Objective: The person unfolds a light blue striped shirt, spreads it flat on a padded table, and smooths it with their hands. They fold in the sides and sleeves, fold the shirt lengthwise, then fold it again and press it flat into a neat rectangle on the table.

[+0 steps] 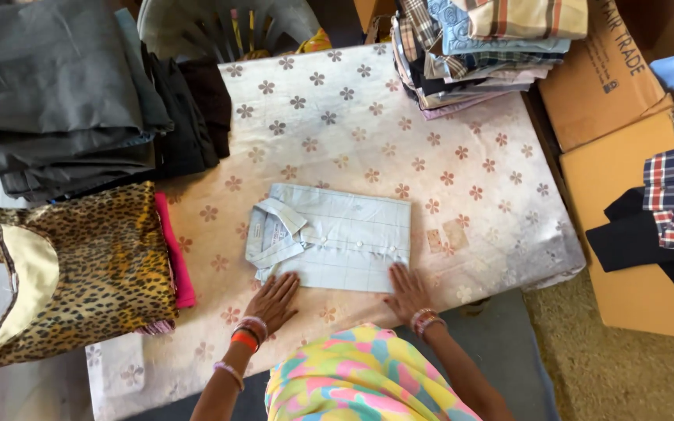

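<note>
A folded pale-blue checked shirt [335,236] lies collar to the left at the middle of a counter [462,140] covered in a cream cloth with brown flowers. The person's left hand [274,300] rests flat, fingers spread, at the shirt's near edge by the collar side; the right hand [407,292] lies flat at the near right corner, fingertips touching the fabric. Neither hand has a grip on anything, both palms open and down. Bangles circle both wrists. To the left sits a leopard-print top [87,265] over a pink garment [175,253], with a pile of dark clothes [72,101] behind. A stack of folded checked shirts [477,47] stands at the counter's far right corner, beside cardboard boxes [618,156].
</note>
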